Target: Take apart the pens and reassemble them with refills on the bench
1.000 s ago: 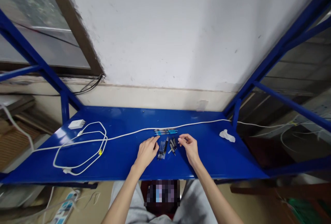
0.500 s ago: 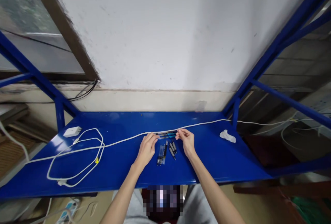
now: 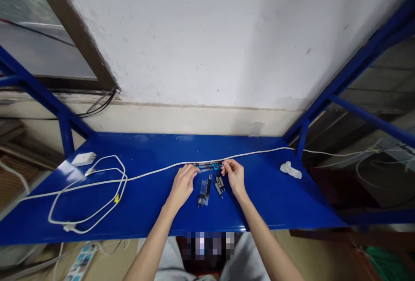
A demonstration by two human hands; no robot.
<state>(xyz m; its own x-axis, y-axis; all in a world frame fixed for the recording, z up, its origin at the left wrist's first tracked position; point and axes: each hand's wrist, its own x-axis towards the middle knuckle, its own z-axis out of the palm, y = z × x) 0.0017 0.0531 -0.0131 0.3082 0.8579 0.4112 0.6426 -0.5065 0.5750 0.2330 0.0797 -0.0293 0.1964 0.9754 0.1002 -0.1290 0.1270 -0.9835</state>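
Observation:
My left hand [image 3: 184, 183] and my right hand [image 3: 234, 176] face each other over the blue tabletop. A thin pen refill [image 3: 210, 169] with a dark, partly blue look runs between their fingertips, and each hand pinches it near one end. Just behind it lie more slim pen parts [image 3: 207, 164], close to the white cable; the fingers partly cover them. In front of the hands are clear pen barrels [image 3: 202, 192], dark refills [image 3: 208, 182] beside them, and several short grey-and-black pen pieces [image 3: 219, 185] nearer my right hand.
A white cable [image 3: 152, 172] crosses the blue table [image 3: 259, 203] from side to side. At the left lie a looped white cord [image 3: 94, 228] and a white charger [image 3: 84, 159]. A crumpled white tissue [image 3: 290, 170] sits at the right. Blue frame posts [image 3: 302, 140] rise at the table's ends.
The view has shifted slightly. The refill between my fingertips now slants a little, its right end higher. Both hands stay close to where they were; the pen parts in front lie as before.

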